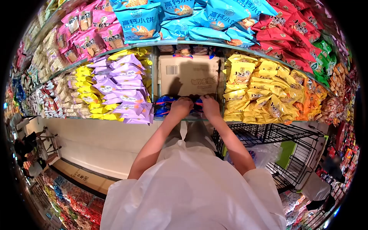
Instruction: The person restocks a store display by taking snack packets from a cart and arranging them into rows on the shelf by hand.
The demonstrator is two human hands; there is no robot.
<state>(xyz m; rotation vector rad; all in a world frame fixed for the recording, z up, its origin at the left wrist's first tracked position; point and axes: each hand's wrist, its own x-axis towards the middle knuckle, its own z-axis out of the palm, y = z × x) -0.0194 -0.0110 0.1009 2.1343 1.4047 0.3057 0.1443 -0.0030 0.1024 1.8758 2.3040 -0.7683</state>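
Dark blue snack packets with red edging (164,105) lie in a row at the front of a shelf bin, below a cardboard box (207,88). My left hand (181,107) is closed over packets in the middle of this row, its fingers bent towards the box. Just to its right, my right hand (210,106) has its fingers curled at the end of another blue packet (197,103). The hands are a small gap apart, and they hide part of the packets.
Purple packets (126,82) fill the bin on the left, yellow packets (264,92) the one on the right. Blue cracker bags (138,23) and red packets (291,30) crowd the upper shelf. A black wire cart (268,134) stands close by my right arm.
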